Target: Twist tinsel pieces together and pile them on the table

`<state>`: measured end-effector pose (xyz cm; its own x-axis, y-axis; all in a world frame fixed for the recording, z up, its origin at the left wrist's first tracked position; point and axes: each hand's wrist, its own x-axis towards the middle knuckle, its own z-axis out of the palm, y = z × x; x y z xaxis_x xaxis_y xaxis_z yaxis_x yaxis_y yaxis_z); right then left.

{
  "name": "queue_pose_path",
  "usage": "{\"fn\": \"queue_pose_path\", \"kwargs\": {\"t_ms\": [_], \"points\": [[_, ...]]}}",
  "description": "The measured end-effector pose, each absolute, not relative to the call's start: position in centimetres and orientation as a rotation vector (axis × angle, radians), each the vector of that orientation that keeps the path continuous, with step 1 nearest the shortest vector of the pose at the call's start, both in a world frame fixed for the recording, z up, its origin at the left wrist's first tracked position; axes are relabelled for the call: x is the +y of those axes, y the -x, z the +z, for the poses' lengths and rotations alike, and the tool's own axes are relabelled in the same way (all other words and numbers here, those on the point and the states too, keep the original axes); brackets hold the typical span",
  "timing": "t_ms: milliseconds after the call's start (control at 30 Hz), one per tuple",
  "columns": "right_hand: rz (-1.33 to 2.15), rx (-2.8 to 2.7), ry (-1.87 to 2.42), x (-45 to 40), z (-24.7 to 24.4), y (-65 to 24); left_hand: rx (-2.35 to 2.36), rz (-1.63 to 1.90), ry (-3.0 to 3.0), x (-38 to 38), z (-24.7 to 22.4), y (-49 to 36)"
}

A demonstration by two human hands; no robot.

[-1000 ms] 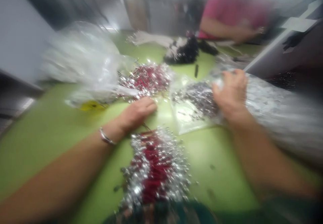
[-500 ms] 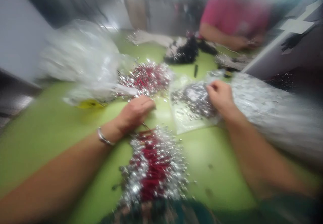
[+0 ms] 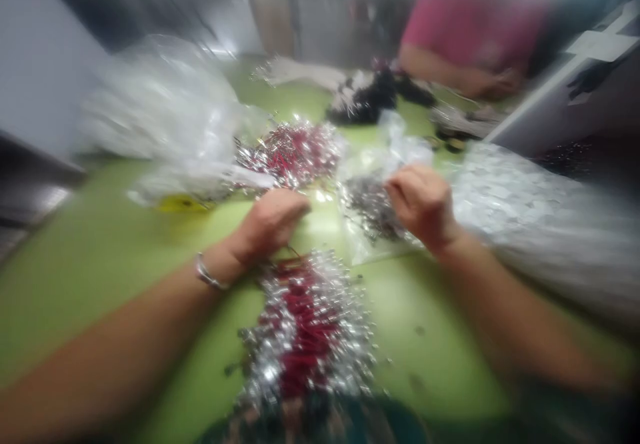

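The right hand (image 3: 423, 204) rests on the clear bag (image 3: 373, 207) of small silver parts, fingers curled as if pinching some; blur hides the grip. The left hand (image 3: 270, 221) lies curled at the far end of the red-and-silver pile (image 3: 305, 331), whose long axis runs toward the table's near edge.

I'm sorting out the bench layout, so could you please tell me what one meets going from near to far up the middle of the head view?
Near red and silver pile → left hand → far red and silver pile → dark heap → person in pink.
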<state>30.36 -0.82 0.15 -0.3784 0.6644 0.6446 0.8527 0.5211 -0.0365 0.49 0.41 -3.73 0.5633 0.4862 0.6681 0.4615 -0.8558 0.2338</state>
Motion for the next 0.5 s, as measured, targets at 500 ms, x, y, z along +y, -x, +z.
{"fn": "queue_pose_path", "kwargs": {"t_ms": [500], "points": [[-0.055,-2.378,1.519,-3.2,0.6,-27.2,0.965,1.301,-1.655,-0.6,-2.6,-0.9]]}}
